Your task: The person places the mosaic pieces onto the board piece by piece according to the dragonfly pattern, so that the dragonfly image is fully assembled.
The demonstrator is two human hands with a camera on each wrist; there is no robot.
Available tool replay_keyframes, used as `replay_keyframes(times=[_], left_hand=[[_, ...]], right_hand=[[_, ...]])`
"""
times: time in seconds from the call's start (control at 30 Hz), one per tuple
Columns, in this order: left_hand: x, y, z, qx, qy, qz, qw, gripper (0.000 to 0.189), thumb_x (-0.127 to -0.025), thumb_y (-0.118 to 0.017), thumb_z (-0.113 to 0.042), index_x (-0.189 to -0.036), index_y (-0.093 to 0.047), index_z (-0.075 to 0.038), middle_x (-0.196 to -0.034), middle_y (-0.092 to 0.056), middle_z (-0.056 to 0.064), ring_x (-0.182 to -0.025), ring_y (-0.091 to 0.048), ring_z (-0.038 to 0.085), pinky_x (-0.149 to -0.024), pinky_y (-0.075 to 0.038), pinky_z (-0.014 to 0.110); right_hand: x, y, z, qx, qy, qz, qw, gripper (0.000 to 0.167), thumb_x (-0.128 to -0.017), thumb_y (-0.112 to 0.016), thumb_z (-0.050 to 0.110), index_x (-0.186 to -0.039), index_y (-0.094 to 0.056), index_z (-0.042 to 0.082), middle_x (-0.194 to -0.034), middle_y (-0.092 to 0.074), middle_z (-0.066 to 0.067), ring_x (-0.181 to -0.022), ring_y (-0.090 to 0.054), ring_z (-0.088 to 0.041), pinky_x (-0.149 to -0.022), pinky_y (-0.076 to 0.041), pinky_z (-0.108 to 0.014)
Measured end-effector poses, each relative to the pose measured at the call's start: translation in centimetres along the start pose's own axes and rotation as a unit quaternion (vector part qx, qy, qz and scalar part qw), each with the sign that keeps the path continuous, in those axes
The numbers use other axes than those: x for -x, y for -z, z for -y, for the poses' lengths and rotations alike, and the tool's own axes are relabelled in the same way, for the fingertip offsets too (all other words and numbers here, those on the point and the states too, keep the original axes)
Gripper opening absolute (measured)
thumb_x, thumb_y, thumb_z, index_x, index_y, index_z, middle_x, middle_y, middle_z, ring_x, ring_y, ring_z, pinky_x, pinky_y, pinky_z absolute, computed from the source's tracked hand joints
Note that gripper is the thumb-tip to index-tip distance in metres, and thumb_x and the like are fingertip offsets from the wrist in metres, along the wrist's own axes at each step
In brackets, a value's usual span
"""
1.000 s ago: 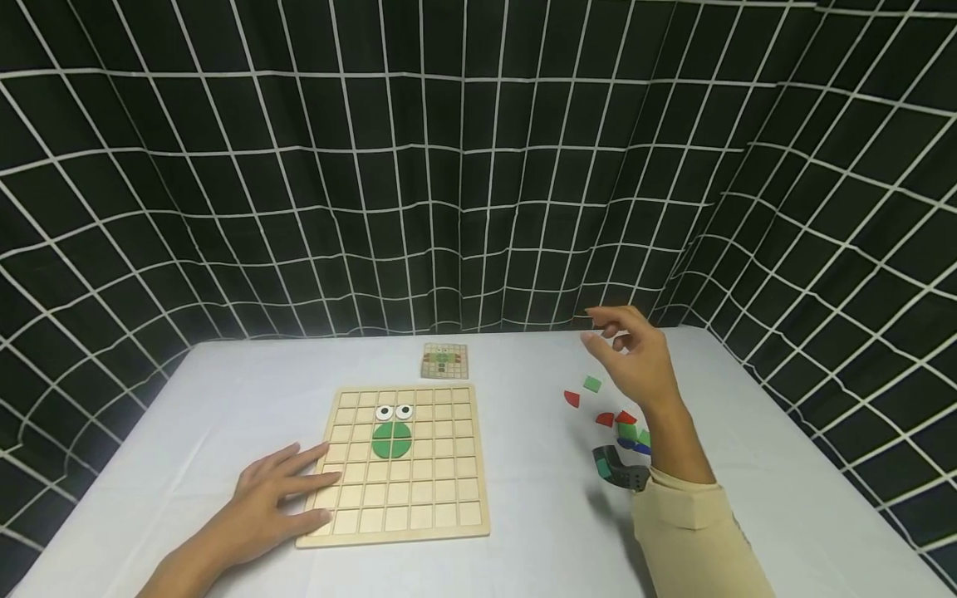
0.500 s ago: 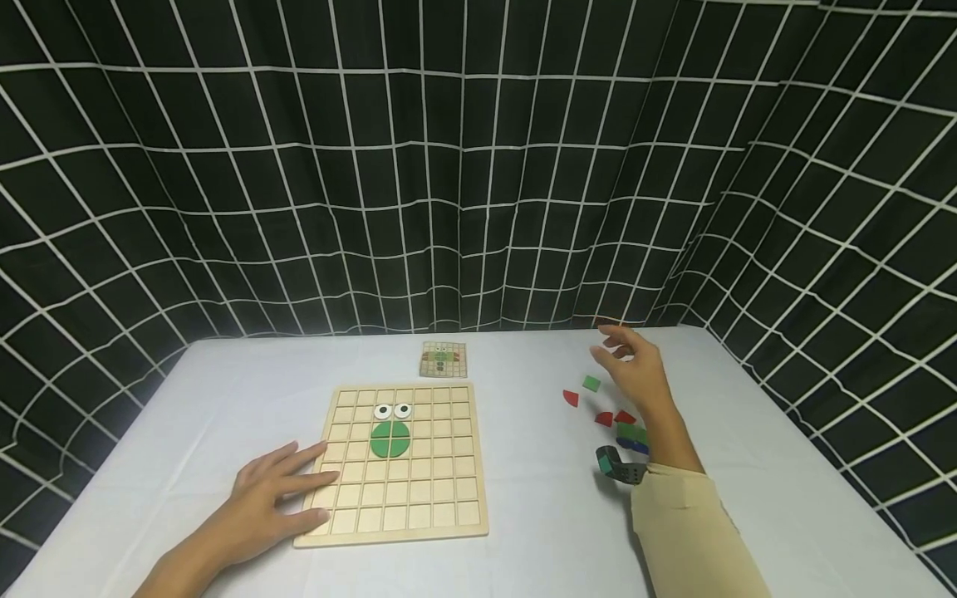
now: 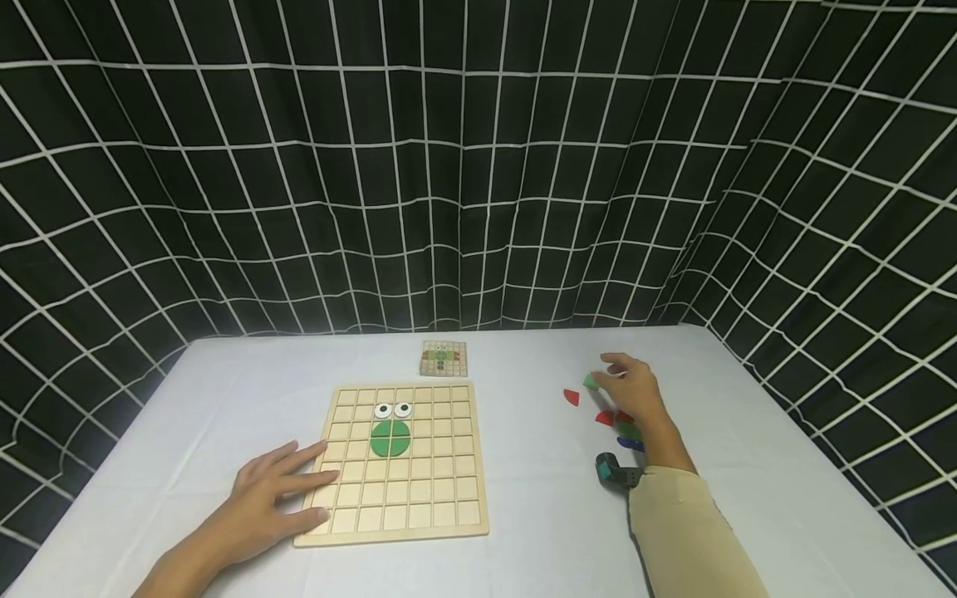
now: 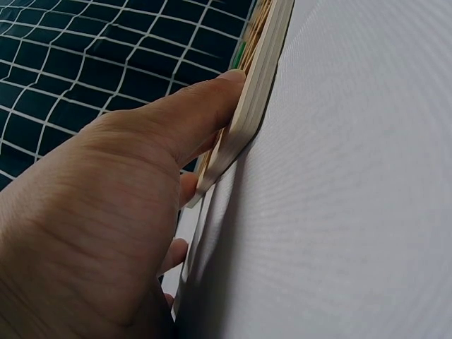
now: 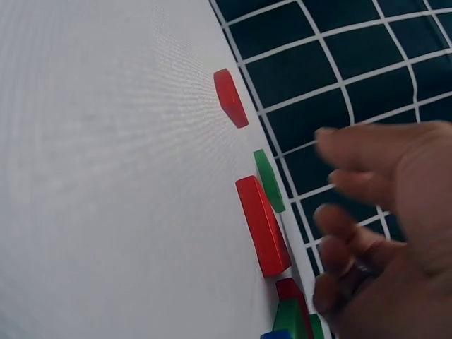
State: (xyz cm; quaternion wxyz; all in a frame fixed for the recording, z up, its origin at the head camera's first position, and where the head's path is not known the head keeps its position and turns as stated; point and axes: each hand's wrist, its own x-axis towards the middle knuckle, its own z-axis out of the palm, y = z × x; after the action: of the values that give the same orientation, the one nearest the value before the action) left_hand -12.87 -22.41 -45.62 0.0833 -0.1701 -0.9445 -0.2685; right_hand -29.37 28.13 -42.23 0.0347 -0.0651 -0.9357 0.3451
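My left hand (image 3: 265,502) rests with straight, spread fingers on the left edge of a wooden grid board (image 3: 443,492). On the board, green quarter-round pieces (image 3: 381,428) form a circle beneath two white eye pieces (image 3: 384,410). In the left wrist view, the thumb (image 4: 201,106) lies over the board's thick edge (image 4: 258,99). At the right, my right hand (image 3: 631,390) hovers beside a green square piece (image 3: 590,382), its fingers loosely bent and holding nothing. The right wrist view shows that green piece (image 5: 268,181) apart from the fingertips.
Left of the right hand lies a red quarter-round piece (image 3: 571,398). More red and green pieces and a blue piece (image 3: 630,443) lie by the right wrist, partly hidden by it. A small picture card (image 3: 444,359) lies behind the board. A black grid curtain (image 3: 478,183) surrounds the table.
My right hand has come down and slightly toward me, from above the table's far side to the green square piece. The left hand has kept its place on the board.
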Motion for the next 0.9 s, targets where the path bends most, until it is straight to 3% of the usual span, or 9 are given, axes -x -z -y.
replay_keyframes(times=[0.23,0.47,0.73,0.9], left_hand=[[0.01,0.12,-0.08,0.001,0.001,0.003,1.0,0.041,-0.074,-0.071,-0.05,-0.112,-0.065,-0.04,-0.141,-0.048,-0.003,-0.133,-0.03,0.038,-0.102,-0.017,0.059],[0.03,0.15,-0.15,0.002,0.003,0.003,1.0,0.041,-0.074,-0.071,-0.05,-0.112,-0.065,-0.04,-0.141,-0.047,-0.003,-0.133,-0.03,0.038,-0.102,-0.016,0.06],[0.03,0.07,-0.06,0.005,0.004,0.002,1.0,0.041,-0.073,-0.072,-0.049,-0.112,-0.065,-0.039,-0.141,-0.048,-0.002,-0.133,-0.03,0.038,-0.102,-0.016,0.059],[-0.01,-0.03,0.01,0.002,0.0,0.001,1.0,0.04,-0.073,-0.072,-0.05,-0.111,-0.066,-0.039,-0.14,-0.048,-0.001,-0.132,-0.031,0.039,-0.101,-0.016,0.06]], right_hand=[[-0.08,-0.54,-0.17,0.06,-0.026,0.038,0.9971,0.053,-0.088,-0.06,0.032,-0.133,-0.048,0.008,-0.131,-0.05,-0.025,-0.115,-0.05,-0.043,-0.089,-0.046,-0.059],[-0.03,-0.82,-0.29,0.074,-0.012,0.025,0.9969,0.046,-0.087,-0.061,0.028,-0.126,-0.055,0.004,-0.124,-0.053,-0.024,-0.112,-0.052,-0.04,-0.088,-0.048,-0.055],[-0.14,-0.69,-0.66,0.045,-0.024,0.002,0.9987,0.042,-0.087,-0.061,0.031,-0.12,-0.058,0.004,-0.117,-0.06,-0.02,-0.104,-0.058,-0.036,-0.083,-0.051,-0.049],[0.04,-0.28,-0.59,0.013,-0.028,-0.012,0.9995,0.042,-0.088,-0.06,0.035,-0.12,-0.059,0.008,-0.12,-0.06,-0.018,-0.107,-0.058,-0.035,-0.086,-0.051,-0.048]])
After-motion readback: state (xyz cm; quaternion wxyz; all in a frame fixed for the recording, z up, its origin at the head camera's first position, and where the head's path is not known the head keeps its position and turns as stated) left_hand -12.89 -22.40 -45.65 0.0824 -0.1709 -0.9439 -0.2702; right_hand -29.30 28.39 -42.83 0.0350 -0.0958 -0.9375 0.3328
